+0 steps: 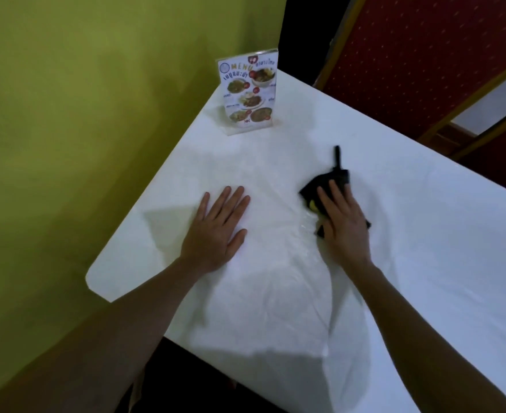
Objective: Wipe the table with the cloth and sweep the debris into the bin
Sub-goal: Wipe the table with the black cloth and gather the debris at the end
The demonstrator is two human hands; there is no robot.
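A white table (409, 234) covered by a clear plastic sheet fills the middle and right of the head view. My right hand (342, 223) presses flat on a black cloth (317, 186) with a small yellow mark; a thin black tail of the cloth points away from me. The plastic sheet wrinkles just left of the cloth. My left hand (216, 228) lies flat on the table with fingers spread, about a hand's width left of the cloth, holding nothing. No debris or bin is visible.
A menu card in a clear stand (250, 95) is upright near the table's far corner. A green wall (81, 129) runs along the left edge. A red chair with a gold frame (424, 55) stands beyond the far side.
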